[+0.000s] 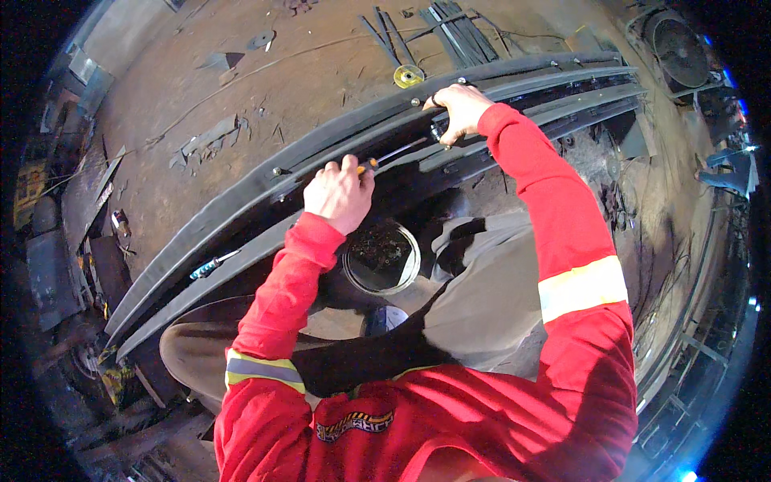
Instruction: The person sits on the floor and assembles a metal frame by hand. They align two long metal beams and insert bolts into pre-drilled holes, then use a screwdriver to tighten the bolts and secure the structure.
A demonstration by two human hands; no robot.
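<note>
Long, curved dark bars (241,189) with bolts along them lie across the space in front of me. My left hand (341,195) is closed around the orange-and-black handle of a screwdriver (393,152). Its thin shaft points right, over the bars, toward my other hand. On the right, my right hand (463,110) is bent over the bars, fingers curled around a small dark piece (438,130) whose kind I cannot make out. A second screwdriver (210,266), with a blue handle, rests on the bars at the left.
Below the bars, between my legs, stands a round bucket (418,261) with small dark pieces inside. Beyond the bars are a yellow disc (409,76) and several dark flat strips (462,36). A large round fan (679,50) stands far right. Scraps (210,138) litter the brown floor.
</note>
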